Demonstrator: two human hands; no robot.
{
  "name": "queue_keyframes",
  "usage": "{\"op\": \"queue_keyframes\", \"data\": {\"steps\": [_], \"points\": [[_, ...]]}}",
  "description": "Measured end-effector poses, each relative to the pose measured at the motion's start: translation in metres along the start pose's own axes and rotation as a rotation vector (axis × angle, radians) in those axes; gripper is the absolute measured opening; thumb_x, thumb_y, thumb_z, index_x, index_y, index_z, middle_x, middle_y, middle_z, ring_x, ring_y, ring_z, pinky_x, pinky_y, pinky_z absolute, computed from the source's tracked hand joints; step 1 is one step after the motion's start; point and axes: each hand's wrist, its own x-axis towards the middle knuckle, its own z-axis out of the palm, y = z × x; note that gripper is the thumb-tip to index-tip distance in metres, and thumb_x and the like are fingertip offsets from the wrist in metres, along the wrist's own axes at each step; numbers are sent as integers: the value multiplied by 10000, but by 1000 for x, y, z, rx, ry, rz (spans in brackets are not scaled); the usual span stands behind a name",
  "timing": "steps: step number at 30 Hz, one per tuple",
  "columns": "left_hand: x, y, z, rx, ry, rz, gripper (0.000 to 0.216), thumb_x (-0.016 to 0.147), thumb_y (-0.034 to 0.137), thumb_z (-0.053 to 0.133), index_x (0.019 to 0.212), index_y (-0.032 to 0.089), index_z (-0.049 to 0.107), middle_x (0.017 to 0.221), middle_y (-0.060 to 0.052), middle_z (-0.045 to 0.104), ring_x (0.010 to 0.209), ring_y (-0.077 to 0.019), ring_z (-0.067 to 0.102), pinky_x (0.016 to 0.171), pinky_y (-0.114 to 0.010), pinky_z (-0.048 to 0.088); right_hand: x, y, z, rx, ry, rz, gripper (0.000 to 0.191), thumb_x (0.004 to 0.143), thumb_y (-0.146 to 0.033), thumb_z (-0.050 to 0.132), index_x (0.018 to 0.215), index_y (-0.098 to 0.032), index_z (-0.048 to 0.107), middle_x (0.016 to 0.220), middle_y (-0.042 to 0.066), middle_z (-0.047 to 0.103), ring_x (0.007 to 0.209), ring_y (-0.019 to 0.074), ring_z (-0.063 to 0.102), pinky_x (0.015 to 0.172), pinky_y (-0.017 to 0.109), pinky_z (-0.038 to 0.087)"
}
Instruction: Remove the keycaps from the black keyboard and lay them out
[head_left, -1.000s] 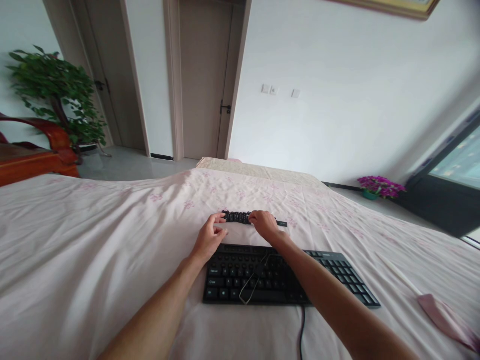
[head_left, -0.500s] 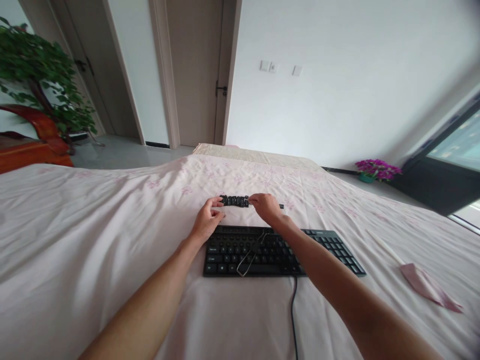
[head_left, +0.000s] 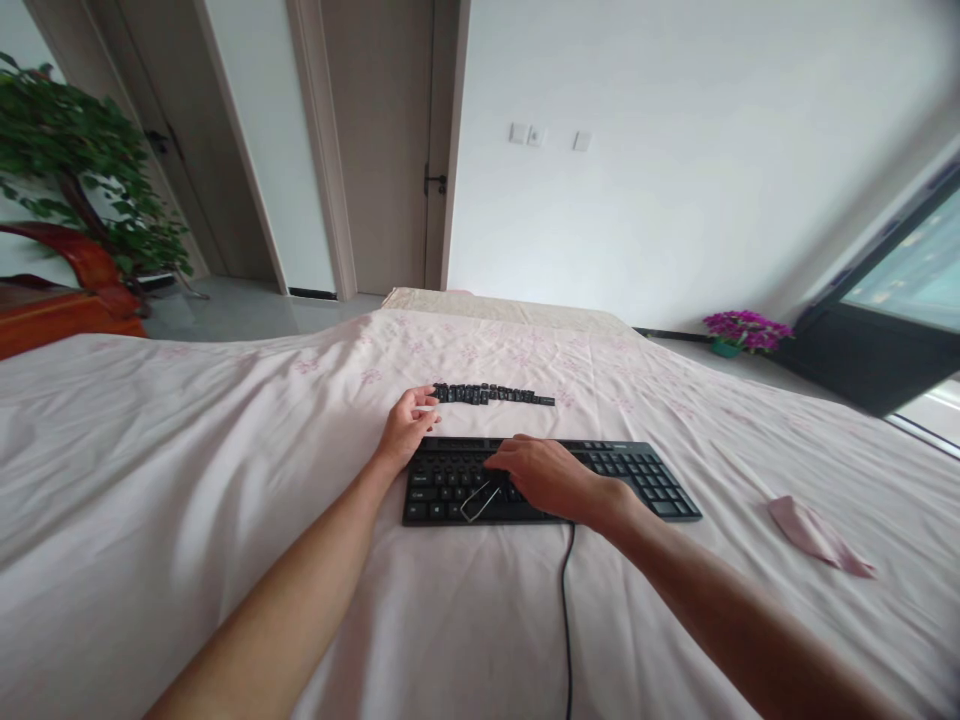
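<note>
The sheet (head_left: 480,610) is soft and creased, so anything pressed or pulled on it would probably slide or sink; steady pressure would suit better than quick jabs. The keyboard (head_left: 637,475) lies flat on it, well short of the sheet's far edge, and would be best steadied by its frame while anything on it is handled. The right hand (head_left: 551,475), reaching in from the keyboard's near right side, would do well to keep its wrist high and pick up the wire tool (head_left: 484,504) lightly, without pressing the keys beneath.

As for the fingers: the keyboard is directly under the right hand, whose fingertips are bunched over its left half, inside the far edge. The left hand (head_left: 405,430) is by the keyboard's far left corner, thumb and forefinger apart, with the sheet seeming to show between them. Its forefinger is at the left end of the row of loose keys (head_left: 472,395), beyond the keyboard's far edge; whether it touches them I cannot tell. The wire tool's bent end points toward the keyboard's near edge, and its other end is hidden under the right fingers; whether they grip it cannot be seen.
</note>
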Motion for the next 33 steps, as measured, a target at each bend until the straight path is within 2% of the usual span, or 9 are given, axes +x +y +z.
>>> {"op": "queue_keyframes", "data": {"steps": [5,7,11,14,18,23,26,29,33], "points": [[-3,0,-1,-6,2,19,434,741,256,599,1157,169,511,1039,-65,592,720,-107,627,604,-215,477,-7,-3,4,-48,24,36,371,795,-12,440,1011,-216,663,942,58,609,840,162,575,702,241,404],[-4,0,-1,-9,1,24,431,743,269,600,1152,167,514,1023,-61,597,714,-107,628,603,-215,477,-13,-1,5,-8,75,78,317,797,-26,451,953,-204,662,944,52,595,819,149,574,696,236,404],[-5,-1,2,24,-17,-17,417,745,315,601,1124,156,534,931,-49,620,676,-111,632,574,-211,472,-27,8,5,163,353,244,161,801,-120,518,893,-183,635,920,40,595,780,139,573,720,245,428],[-4,-1,2,63,-31,-49,388,726,301,613,1076,143,560,806,-25,631,653,-119,634,589,-218,480,-34,14,7,390,516,384,109,828,-249,524,855,-178,602,786,17,604,718,146,587,672,251,460],[-1,6,-2,141,0,-103,249,709,251,604,929,133,608,669,-10,632,601,-131,626,584,-227,473,-33,19,14,689,538,514,229,855,-369,479,901,-171,584,636,-8,589,624,153,607,552,233,464],[-3,28,7,288,91,-55,124,701,231,614,810,201,666,765,-38,677,747,-190,632,685,-268,460,-20,17,23,655,530,436,220,853,-355,498,883,-167,607,619,-15,583,585,134,578,586,239,453],[-8,40,24,336,9,8,125,695,228,636,800,227,704,784,-30,696,768,-198,629,738,-286,460,-14,14,24,623,506,331,167,857,-306,498,854,-174,600,674,-14,593,634,127,575,650,241,454],[-13,47,41,394,-213,125,155,720,209,610,830,223,718,822,-34,713,774,-196,638,734,-290,476,-13,13,23,609,491,282,147,866,-282,491,852,-179,594,682,-17,578,657,125,558,669,238,446],[-21,53,56,429,-360,208,185,717,156,583,818,229,720,821,-24,722,777,-200,651,720,-288,480,-15,16,23,615,488,253,139,873,-281,492,844,-184,587,710,-17,566,676,124,541,677,235,436]]}}
